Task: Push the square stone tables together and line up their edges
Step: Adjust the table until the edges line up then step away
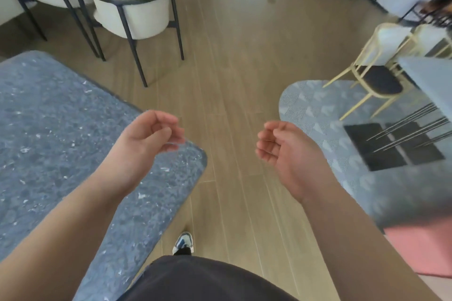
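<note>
A speckled blue-grey stone table (pixel 56 134) with a rounded corner fills the left side of the head view. My left hand (pixel 146 139) hovers above that corner with loosely curled fingers and holds nothing. My right hand (pixel 283 151) hangs over the wooden floor, palm turned inward, fingers relaxed and apart, empty. Another grey table (pixel 430 83) shows at the right edge, blurred; whether it is stone I cannot tell.
Two white chairs with black frames (pixel 137 5) stand behind the stone table. A gold-legged chair with a black seat (pixel 376 80) stands on a patterned grey rug (pixel 322 115) at the right. A pink surface (pixel 425 249) lies at the lower right. My shoe (pixel 183 243) is on the wooden floor.
</note>
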Demonstrator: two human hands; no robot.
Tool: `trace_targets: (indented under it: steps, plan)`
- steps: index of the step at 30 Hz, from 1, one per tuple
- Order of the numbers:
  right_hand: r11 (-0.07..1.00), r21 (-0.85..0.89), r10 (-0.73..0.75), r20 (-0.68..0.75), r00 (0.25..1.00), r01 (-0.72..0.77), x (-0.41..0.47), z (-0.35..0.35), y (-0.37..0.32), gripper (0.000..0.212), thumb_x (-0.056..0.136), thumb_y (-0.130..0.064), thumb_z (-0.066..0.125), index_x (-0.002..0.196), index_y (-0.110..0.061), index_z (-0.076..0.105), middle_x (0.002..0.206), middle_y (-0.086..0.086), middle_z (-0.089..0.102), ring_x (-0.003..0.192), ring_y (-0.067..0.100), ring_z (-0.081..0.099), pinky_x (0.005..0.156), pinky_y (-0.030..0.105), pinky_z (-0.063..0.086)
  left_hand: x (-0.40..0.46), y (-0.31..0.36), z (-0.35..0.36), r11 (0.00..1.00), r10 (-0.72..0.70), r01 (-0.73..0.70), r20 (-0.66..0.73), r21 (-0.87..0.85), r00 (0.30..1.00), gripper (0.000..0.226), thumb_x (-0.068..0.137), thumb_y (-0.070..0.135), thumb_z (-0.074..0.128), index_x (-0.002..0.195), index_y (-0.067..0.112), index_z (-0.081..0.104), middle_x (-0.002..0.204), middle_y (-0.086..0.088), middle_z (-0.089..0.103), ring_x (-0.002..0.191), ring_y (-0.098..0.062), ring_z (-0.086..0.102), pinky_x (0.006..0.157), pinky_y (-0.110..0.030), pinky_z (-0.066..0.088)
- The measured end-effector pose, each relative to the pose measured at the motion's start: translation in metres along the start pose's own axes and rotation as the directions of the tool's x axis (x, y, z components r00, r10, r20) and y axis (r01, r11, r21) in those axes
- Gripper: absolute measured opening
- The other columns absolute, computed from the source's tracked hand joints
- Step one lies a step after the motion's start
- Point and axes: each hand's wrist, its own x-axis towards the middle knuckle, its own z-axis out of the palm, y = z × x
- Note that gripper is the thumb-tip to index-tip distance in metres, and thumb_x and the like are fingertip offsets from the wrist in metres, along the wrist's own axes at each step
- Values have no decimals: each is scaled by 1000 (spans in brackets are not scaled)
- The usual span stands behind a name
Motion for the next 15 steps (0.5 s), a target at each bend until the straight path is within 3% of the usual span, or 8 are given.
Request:
trace_targets:
  steps: [5, 15]
  plan:
    - [988, -91, -124, -4, 992, 123, 68, 5, -31, 26, 98, -3, 42, 97, -16, 65, 83, 2, 70, 77, 16, 67, 79, 34, 54, 77, 32, 22, 995, 83, -84, 13, 49, 996, 24, 102, -4, 43, 112, 8, 61, 93, -3, 72, 92, -24, 70, 89, -37, 58]
    - [972, -6, -236, 19, 971, 237, 177, -53, -83, 25, 98, -1, 43, 102, -15, 63, 82, 0, 70, 78, 19, 65, 80, 35, 54, 181, 62, 107, 997, 71, -69, -63, 32, 995, 26, 101, -2, 41, 115, 5, 61, 96, -5, 72, 93, -20, 70, 92, -43, 58]
